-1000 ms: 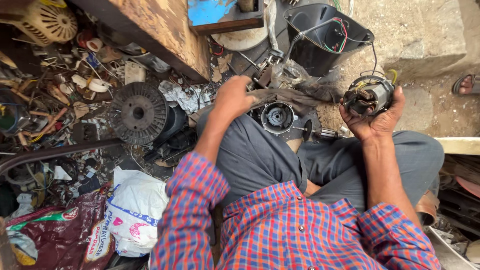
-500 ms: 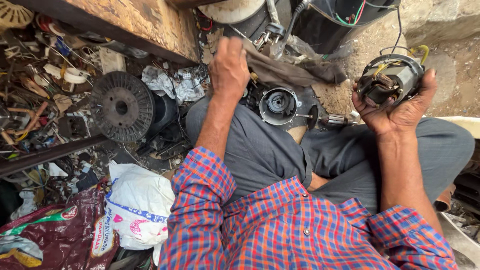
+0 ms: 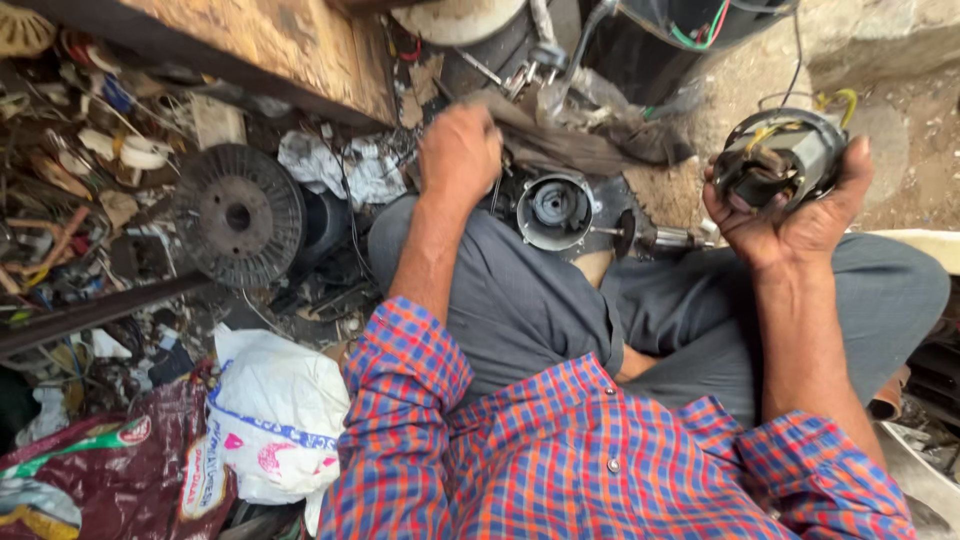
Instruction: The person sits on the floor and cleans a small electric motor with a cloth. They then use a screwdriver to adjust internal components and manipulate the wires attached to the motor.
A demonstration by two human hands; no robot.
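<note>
My right hand (image 3: 790, 215) holds up a small motor stator (image 3: 775, 160) with copper windings and coloured wires, at the right. My left hand (image 3: 458, 150) reaches forward over my left knee into scrap parts and a dirty cloth (image 3: 575, 150); its fingers are curled and blurred, and whether they grip anything is hidden. Between my knees lies a round grey motor end cap (image 3: 553, 210) with a rotor shaft (image 3: 650, 235) beside it. I sit cross-legged in grey trousers and a checked shirt.
A black ribbed spool (image 3: 238, 213) lies to the left among scrap, wires and paper. A wooden plank (image 3: 260, 45) runs across the top left. A white plastic bag (image 3: 275, 415) and a maroon bag (image 3: 110, 470) lie near my left side. A black housing (image 3: 690, 25) stands ahead.
My left hand has moved forward and slightly up toward the cloth and parts. My right hand has kept holding the stator, drifting right and up in view as the camera shifted.
</note>
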